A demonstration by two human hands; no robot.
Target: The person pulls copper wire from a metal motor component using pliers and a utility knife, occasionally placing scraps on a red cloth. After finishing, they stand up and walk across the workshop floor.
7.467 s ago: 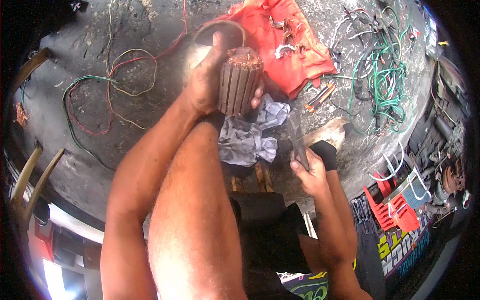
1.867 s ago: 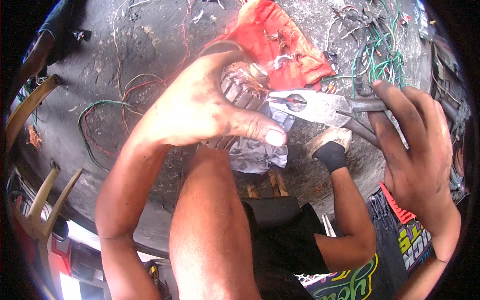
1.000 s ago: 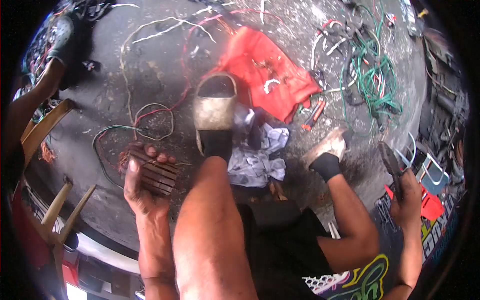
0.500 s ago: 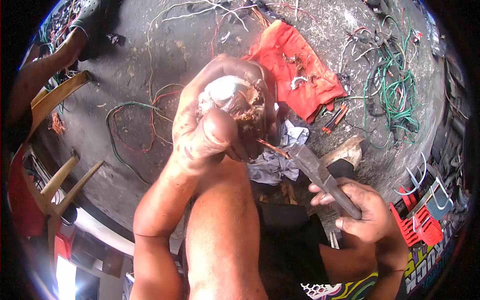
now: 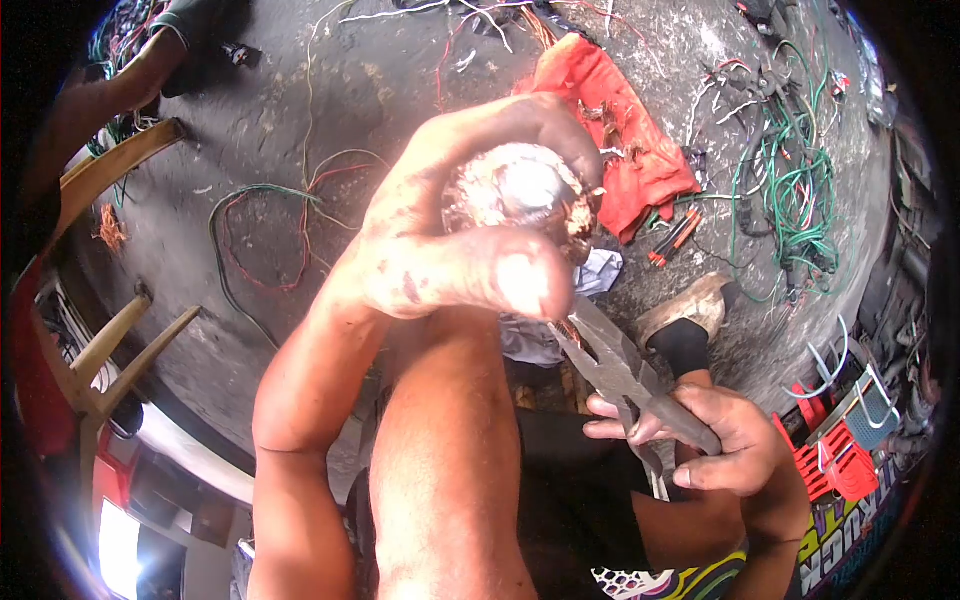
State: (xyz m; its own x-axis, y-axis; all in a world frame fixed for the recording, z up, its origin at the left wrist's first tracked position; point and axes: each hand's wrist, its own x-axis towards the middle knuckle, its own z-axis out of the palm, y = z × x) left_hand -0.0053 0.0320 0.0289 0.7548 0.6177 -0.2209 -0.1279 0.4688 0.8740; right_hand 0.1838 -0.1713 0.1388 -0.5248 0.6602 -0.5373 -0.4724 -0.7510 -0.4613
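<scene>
My left hand [image 5: 430,230] is wrapped round a rounded, whitish and shiny metal part [image 5: 520,190] with rough copper-brown edges, whose exact kind I cannot make out. Its thumb presses along the near side. In my right hand [image 5: 725,435] is a pair of dark metal pliers [image 5: 625,365], fingers closed about the handles. The pliers' jaws are parted, and their tips reach just below my left thumb. Thin copper-coloured strands [image 5: 572,328] show between those jaws; where they join the part is hidden behind my thumb.
On the dark floor lie a red cloth [image 5: 625,150] with scraps on it, a tangle of green wires [image 5: 795,210], and orange-handled tools [image 5: 676,237]. A grey-white rag [image 5: 530,340] is beneath my hands. Wooden chair legs [image 5: 120,340] and another person's foot [image 5: 185,30] are at left.
My left hand has moved right with the metal part, nearer the pliers. The pliers' jaws and handles have spread apart; before, they were closed on a copper strand.
</scene>
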